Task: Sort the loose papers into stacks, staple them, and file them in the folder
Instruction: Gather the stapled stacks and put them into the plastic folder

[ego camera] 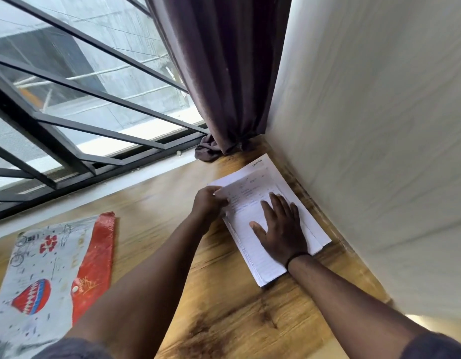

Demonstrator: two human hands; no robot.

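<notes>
A stack of white lined papers [252,182] with handwriting lies on the wooden table [157,203] close to the wall. My right hand [278,229] lies flat on top of the stack, fingers straight and spread. My left hand [207,203] pinches the far left corner of the top sheet, fingers curled round its edge. A plastic folder [50,268], white with a red flap, a snap button and a balloon print, lies flat at the table's left. No stapler is in view.
A pale wall [379,151] runs along the table's right edge, right beside the papers. A dark curtain [224,86] hangs into the far corner and bunches on the table. A barred window [68,99] lines the far side.
</notes>
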